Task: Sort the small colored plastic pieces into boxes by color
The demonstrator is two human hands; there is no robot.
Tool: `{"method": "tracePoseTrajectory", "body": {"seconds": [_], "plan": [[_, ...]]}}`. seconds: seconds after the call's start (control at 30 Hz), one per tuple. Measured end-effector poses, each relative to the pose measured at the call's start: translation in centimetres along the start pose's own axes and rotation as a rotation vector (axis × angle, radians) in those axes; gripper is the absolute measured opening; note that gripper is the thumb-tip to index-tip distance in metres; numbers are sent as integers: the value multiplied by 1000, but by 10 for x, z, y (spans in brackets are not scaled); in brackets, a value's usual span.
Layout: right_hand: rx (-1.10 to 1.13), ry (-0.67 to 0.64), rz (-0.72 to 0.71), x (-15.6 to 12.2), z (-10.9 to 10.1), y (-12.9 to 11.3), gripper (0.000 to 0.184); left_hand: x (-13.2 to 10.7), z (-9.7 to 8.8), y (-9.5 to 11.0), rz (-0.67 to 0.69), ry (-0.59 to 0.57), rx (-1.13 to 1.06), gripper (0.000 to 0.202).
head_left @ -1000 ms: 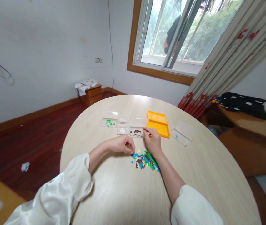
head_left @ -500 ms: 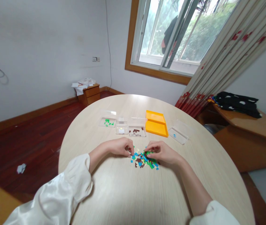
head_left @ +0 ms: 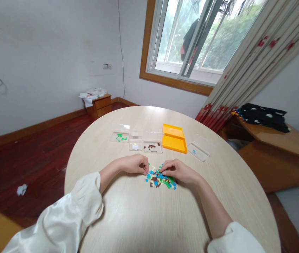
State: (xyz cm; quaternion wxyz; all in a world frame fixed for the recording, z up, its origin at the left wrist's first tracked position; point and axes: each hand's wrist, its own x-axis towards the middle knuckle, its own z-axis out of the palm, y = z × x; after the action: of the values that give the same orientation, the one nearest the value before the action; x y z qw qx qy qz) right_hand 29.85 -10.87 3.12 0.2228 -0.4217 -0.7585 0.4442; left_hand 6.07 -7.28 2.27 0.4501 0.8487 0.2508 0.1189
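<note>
A loose pile of small building blocks [head_left: 156,179], blue, green, brown and cream, lies on the round table between my hands. My left hand [head_left: 138,164] is at the pile's left edge, its fingers curled and the thumb and fingertip pinched low beside blue blocks. Whatever sits in that pinch is too small to make out. Over the pile's upper right part, my right hand [head_left: 177,170] has thumb and fingers closed down among the blocks. Its fingertips hide what they grip, if anything.
Behind the pile stand open clear boxes: one with green blocks [head_left: 119,137], a small one with pale pieces [head_left: 135,145], one with brown blocks [head_left: 153,147], one with blue blocks [head_left: 198,151]. An open yellow case [head_left: 174,143] stands among them. The round table [head_left: 128,218] has a curved edge.
The whole view has shifted slightly. My right hand has moved a little left over the pile, fingers still down at the blocks. My left hand stays at the pile's left edge.
</note>
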Motion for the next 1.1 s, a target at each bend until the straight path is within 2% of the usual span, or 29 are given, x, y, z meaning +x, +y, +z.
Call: {"method": "tracePoseTrajectory", "body": {"seconds": [0.17,0.37,0.43,0.6,0.67,0.73,0.87,0.97,1.1], "plan": [[96,101,128,0,2,2,31,-1,-1,6,-13,86,-39,5],[173,225,97,7,1,11,37,3,-1,5,-25,279,-112,7],[210,329,85,10,2,14,39,5,0,4,-36,350,-194,6],[204,725,-6,24,11,14,36,8,0,5,-104,459,-389,6],[205,834,-34,30,16,12,35,10,-1,5,-121,509,-419,6],[206,861,-62,36,20,12,37,12,-2,4,-148,583,-440,6],[187,788,-78,41,24,15,41,16,-4,2,-200,708,-533,7],[161,762,-40,39,24,18,42,18,-6,0,-216,759,-664,2],[142,783,-19,36,24,19,41,18,-7,1,-221,792,-834,10]]}}
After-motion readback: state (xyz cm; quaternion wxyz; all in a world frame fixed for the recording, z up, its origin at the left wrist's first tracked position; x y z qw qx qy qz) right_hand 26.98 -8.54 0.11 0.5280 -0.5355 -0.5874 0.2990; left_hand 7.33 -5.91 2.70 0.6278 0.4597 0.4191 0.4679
